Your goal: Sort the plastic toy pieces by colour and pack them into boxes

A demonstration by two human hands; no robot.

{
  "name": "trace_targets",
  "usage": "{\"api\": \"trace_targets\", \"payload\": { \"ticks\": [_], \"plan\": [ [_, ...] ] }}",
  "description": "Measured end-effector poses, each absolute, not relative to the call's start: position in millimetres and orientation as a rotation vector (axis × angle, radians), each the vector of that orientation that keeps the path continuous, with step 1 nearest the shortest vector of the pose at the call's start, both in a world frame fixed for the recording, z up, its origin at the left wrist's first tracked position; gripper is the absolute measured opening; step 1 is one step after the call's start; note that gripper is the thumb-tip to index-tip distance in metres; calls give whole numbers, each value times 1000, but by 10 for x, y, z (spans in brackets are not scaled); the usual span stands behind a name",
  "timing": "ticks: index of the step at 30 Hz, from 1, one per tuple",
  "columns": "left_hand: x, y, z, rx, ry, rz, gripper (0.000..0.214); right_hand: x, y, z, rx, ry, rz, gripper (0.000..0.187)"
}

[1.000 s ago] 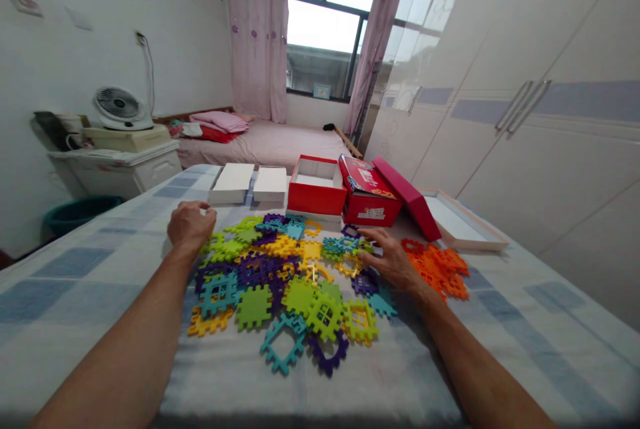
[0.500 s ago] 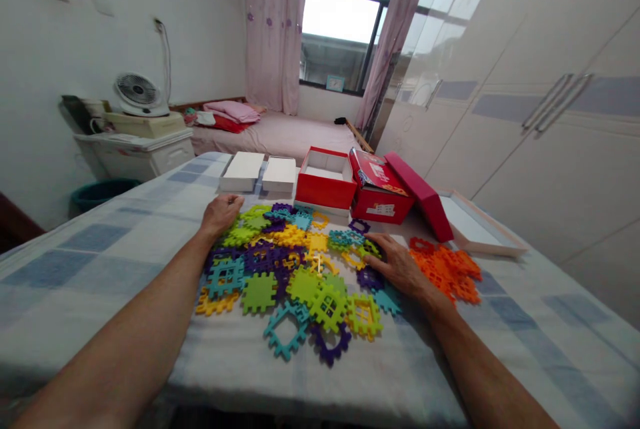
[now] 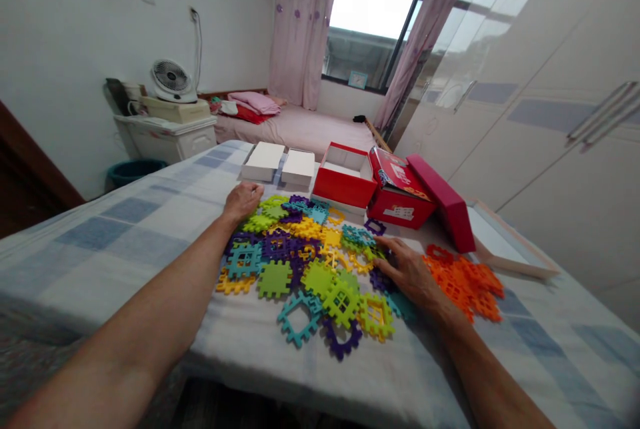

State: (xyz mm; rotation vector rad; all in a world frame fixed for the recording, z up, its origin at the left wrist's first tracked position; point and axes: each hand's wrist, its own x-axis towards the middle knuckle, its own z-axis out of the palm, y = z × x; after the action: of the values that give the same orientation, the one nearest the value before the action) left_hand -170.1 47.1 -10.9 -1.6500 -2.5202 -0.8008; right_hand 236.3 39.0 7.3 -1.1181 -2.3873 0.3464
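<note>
A mixed pile of flat plastic interlocking building pieces in green, yellow, purple and teal lies on the checked tablecloth. At the pile's upper left, my left hand rests with curled fingers beside the green pieces; nothing shows in it. My right hand lies over the pile's right side, fingers and thumb apart, touching pieces there and hiding part of some. A purple piece and a teal frame piece are at the near edge. To the right of my right hand is a separate heap of orange pieces.
Behind the pile stand two white boxes, an open red box, and another red box with a red lid leaning on it. A shallow white tray sits at the right. Beyond are a bed and a fan.
The camera view has turned left, so the scene sits further right in the picture. Both hands keep about the same places at the pile; the pieces look unmoved.
</note>
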Motion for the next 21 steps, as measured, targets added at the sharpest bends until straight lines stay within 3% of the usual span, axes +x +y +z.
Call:
{"api": "trace_targets", "payload": {
  "ticks": [6, 9, 12, 21],
  "plan": [
    [-1711, 488, -129, -1641, -2501, -764, 45, 2197, -48, 354, -1027, -2411, 301, 40],
    [-1714, 491, -141, -1646, -2486, -746, 43, 2049, -344, 483, -848, -2663, 509, 58],
    [-1718, 493, -148, -1656, -2471, -733, 43, 1931, -448, 443, -817, -2751, 485, 68],
    [-1728, 517, -169, -1654, -2471, -730, 44, 2032, -174, 275, -1035, -2398, 505, 34]
  ]
}}
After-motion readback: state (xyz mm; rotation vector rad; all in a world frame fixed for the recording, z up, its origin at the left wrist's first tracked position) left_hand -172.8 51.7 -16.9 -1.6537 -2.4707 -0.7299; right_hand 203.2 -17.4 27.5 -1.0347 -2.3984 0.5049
